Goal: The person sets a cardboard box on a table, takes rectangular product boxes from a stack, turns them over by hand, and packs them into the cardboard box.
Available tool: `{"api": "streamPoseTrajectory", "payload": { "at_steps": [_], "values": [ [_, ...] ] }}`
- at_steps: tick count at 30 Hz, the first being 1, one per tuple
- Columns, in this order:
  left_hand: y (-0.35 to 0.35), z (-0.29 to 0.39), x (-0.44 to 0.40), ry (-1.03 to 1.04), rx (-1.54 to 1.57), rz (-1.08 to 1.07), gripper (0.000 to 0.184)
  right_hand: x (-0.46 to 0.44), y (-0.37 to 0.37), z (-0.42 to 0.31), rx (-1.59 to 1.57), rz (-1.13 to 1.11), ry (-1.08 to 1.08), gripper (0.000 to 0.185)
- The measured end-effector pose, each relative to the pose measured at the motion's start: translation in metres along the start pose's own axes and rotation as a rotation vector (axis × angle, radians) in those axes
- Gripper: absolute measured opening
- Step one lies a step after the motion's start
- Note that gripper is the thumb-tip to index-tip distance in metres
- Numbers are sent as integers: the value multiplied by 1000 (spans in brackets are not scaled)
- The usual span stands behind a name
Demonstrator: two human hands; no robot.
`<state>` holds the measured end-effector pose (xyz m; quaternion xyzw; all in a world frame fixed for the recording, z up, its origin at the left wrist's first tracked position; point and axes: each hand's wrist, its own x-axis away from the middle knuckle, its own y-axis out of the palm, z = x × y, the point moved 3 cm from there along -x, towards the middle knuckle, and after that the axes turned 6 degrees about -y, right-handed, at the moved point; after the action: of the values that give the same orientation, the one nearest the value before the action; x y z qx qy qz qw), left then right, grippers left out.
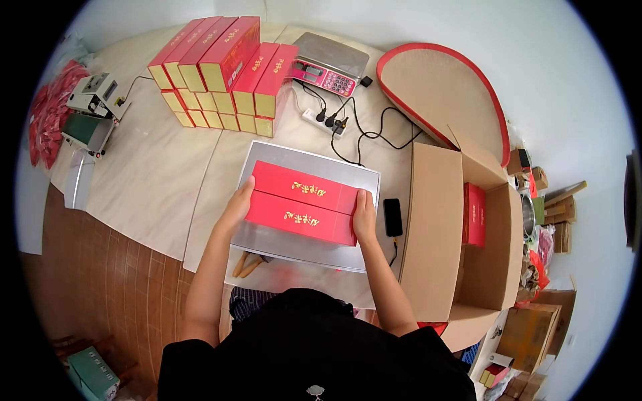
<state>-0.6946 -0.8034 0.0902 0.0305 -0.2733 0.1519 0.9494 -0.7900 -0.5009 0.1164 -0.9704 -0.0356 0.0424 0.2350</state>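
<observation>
Two long red gift boxes with gold lettering, a far one and a near one, lie side by side over a grey tray with a white rim. At their left end, my left hand presses against the pair. My right hand grips the opposite end, thumb on top. Both hands are closed on the boxes between them. Whether the boxes rest on the tray or sit slightly above it, I cannot tell.
Stacked red and gold boxes stand at the back left, beside a scale. A power strip trails black cables. At right are a phone and an open carton containing a red box. A machine sits far left.
</observation>
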Motion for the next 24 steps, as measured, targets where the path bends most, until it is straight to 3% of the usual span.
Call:
{"api": "streamPoseTrajectory", "payload": {
  "at_steps": [13,18,24],
  "values": [
    [3,12,10,64,-10,25,69,-3,0,4,-8,-45,52,47],
    [-7,6,5,89,221,97,56,-11,-11,3,93,-70,-22,52],
    [-29,25,79,244,554,319,36,-52,-30,-36,110,-148,-164,54]
  ]
}}
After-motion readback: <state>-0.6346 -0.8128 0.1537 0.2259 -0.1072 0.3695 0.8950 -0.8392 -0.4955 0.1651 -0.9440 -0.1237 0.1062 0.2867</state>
